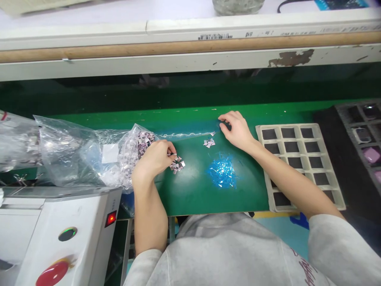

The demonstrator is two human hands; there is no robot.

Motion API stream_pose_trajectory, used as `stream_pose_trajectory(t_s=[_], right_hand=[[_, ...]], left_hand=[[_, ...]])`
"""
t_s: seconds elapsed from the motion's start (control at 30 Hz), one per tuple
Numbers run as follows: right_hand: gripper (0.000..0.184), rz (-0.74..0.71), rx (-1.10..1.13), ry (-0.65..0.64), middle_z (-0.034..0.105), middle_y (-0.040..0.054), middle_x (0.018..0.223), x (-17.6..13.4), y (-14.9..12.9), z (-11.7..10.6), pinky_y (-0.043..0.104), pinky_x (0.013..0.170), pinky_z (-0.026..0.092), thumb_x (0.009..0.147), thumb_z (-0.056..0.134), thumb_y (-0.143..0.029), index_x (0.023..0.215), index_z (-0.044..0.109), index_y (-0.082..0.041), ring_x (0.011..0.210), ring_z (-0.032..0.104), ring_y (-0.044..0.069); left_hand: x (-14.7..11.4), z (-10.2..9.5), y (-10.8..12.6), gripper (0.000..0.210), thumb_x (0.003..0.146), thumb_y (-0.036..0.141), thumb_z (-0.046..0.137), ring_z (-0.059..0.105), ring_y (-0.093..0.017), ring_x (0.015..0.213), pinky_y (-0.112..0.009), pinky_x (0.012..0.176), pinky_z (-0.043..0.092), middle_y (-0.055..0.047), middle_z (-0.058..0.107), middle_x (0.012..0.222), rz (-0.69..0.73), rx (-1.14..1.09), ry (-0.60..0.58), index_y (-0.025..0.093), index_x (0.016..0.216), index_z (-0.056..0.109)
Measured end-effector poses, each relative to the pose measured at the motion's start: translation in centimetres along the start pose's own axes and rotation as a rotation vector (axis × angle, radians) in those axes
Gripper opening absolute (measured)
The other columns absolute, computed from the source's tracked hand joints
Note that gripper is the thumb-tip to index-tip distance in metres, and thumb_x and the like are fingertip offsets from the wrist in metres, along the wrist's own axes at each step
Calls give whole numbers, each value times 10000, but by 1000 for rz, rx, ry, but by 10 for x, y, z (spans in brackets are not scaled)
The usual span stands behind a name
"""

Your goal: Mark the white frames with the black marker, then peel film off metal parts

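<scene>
My left hand [156, 157] is closed in a pinch beside a small heap of shiny metallic pieces [177, 165]; whatever is between its fingertips is too small to make out. Behind its wrist, the mouth of a clear plastic bag [74, 147] spills many more of these pieces [145, 140]. Curved over the green surface, my right hand [236, 129] has thumb and forefinger slightly apart, with nothing plainly held. Just left of it lie a few loose metallic pieces [209, 142]. Thin blue film strips [222, 171] form a pile below, between my arms.
A cream compartment tray [265, 184] lies under my right forearm, with a dark tray of parts [360, 135] beyond it. A white machine [80, 222] with a lit red switch stands at lower left. A shelf edge [178, 61] crosses above the green table [190, 194].
</scene>
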State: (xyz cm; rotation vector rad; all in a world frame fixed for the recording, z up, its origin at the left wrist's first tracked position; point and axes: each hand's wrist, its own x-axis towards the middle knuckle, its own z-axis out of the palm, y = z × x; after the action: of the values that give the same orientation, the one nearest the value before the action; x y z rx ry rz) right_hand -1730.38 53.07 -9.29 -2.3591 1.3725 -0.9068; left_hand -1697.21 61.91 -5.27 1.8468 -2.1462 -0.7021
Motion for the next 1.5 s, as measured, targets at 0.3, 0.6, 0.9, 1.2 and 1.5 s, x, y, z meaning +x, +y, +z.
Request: stream_pose_trajectory(t_s=[0.3,0.6,0.9,1.2,1.5], right_hand=[[260,25,-49,-1,756,138,1156,7,13,-1,607,1035,583,1013,552,-185,1166,760,-221,1137,666,370],[255,-6,-62,-21,744,131,1139,13,25,7,670,1084,558,1020,601,-233,1163,812,-229,1156,641,375],[128,-6,-64,-32,721,106,1095,14,21,4,618,1063,551,1004,613,-198,1022,731,-244,1115,624,355],[149,-35,-134,-56,785,146,1158,6,-7,-12,612,1026,539,1053,532,-212,1014,675,-230,1164,667,398],[118,-44,512,-52,824,46,1054,-5,-68,-10,440,937,612,1043,637,-350,1013,695,-251,998,773,258]], left_hand=[[-1,6,-2,158,769,253,803,705,-305,649,-406,695,530,-54,763,662,-99,11,90,292,650,707],[2,14,12,216,787,115,713,751,-355,736,-440,773,553,-69,777,712,-28,50,108,289,659,721],[6,21,48,62,887,303,811,795,-235,740,-356,731,657,-43,831,844,41,-593,276,242,898,807],[23,55,67,288,826,410,959,866,-265,815,-370,808,740,-72,855,857,-29,-1042,412,177,953,847],[27,66,72,320,787,383,982,870,-263,839,-386,833,752,-88,872,929,-22,-1159,430,168,983,849]])
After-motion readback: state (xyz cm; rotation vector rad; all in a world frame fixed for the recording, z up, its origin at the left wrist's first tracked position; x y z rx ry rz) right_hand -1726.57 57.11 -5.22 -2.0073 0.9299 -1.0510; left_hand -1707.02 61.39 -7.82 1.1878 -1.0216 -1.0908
